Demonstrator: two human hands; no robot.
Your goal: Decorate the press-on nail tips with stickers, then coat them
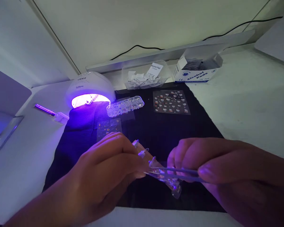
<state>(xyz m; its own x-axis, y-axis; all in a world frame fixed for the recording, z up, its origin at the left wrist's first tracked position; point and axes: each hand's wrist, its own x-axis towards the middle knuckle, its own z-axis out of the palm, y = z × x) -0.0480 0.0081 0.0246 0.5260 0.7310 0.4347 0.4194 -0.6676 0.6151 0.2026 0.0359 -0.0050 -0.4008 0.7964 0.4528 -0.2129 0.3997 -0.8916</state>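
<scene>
My left hand (pixel 111 160) is closed, fingers pinched around a narrow strip of clear nail tips (pixel 152 162), several of which stick up along its edge. Purple light glints on the strip, which slants down to the right over the black cloth (pixel 142 126). Small red and white specks show near its lower end. In my right hand (pixel 210 160) is a pair of metal tweezers (pixel 180 174), gripped between thumb and fingers. The tweezers' tips point left and reach the strip beside my left fingertips. My left fingers hide part of the strip.
A glowing nail lamp (pixel 91 88) stands at the back left, a brush (pixel 50 113) beside it. On the cloth lie a clear compartment case (pixel 125 106) and sticker sheets (pixel 171 102). Behind are a plastic tub (pixel 145 75) of alcohol pads and an alcohol pad box (pixel 196 71).
</scene>
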